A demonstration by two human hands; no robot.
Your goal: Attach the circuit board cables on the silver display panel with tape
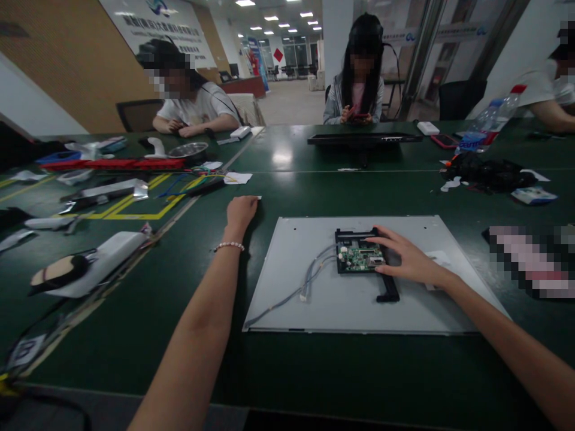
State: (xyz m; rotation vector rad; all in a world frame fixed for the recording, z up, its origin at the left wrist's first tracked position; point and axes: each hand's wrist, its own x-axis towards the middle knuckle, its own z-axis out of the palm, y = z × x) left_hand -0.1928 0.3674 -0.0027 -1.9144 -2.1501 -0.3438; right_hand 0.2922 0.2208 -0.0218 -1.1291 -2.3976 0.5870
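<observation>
A pale flat panel [287, 257] lies on the green table. On it sits a green circuit board [359, 257] in a black plastic frame [393, 290], with a grey cable [287, 297] running from the board's left side to the panel's near left corner. My right hand [411, 257] rests at the frame's right side, thumb and fingers spread around its edge. Left of the panel, my left hand [242, 211] is closed on the table, a small white piece [259, 197] showing at its fingertips. A beaded bracelet circles the left wrist.
Tools, wires and a metal bowl [188, 151] lie at the left. A black monitor-like object [363, 140] stands at the far edge. Bottles [498, 123] and black plastic [487, 173] are at the right. Several people sit around the table.
</observation>
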